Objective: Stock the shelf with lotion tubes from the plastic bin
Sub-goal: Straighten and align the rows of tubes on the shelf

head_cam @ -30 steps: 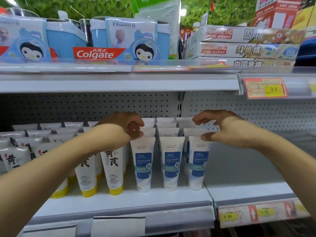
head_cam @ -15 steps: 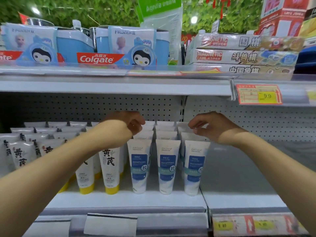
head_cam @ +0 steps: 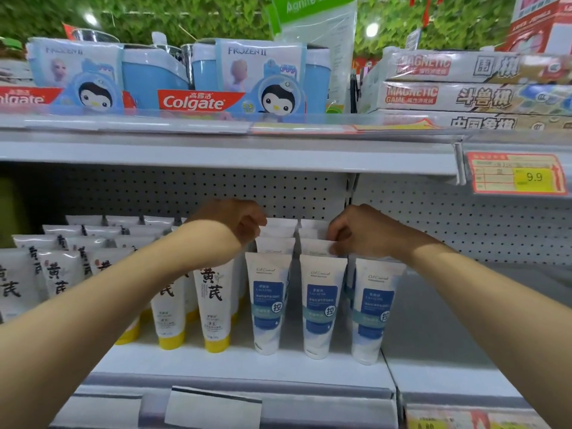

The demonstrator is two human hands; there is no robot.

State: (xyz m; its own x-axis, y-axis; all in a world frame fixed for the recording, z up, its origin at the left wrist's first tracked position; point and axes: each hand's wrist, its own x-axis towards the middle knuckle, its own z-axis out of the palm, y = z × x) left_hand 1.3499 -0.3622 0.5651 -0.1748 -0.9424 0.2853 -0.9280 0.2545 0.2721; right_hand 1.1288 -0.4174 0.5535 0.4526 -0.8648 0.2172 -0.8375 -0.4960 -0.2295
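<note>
Three rows of white lotion tubes with blue labels (head_cam: 322, 305) stand cap-down on the white middle shelf (head_cam: 241, 363). My left hand (head_cam: 235, 221) reaches in above the left row, its fingers curled at the top edges of the tubes behind the front one. My right hand (head_cam: 356, 232) is over the middle and right rows, fingertips pinching the top edge of a second-row tube (head_cam: 312, 244). The plastic bin is out of view.
White tubes with yellow caps (head_cam: 213, 301) fill the shelf's left part. The shelf bay to the right (head_cam: 448, 320) holds nothing visible. A low upper shelf (head_cam: 216, 150) carries Colgate sets (head_cam: 247, 78) and magnetic game boxes (head_cam: 464, 88). A 9.9 price tag (head_cam: 517, 173) hangs at right.
Both hands moved deeper and closer together over the blue-label rows. My right hand left the right front tube and now pinches a tube behind the middle front one. The camera drew nearer.
</note>
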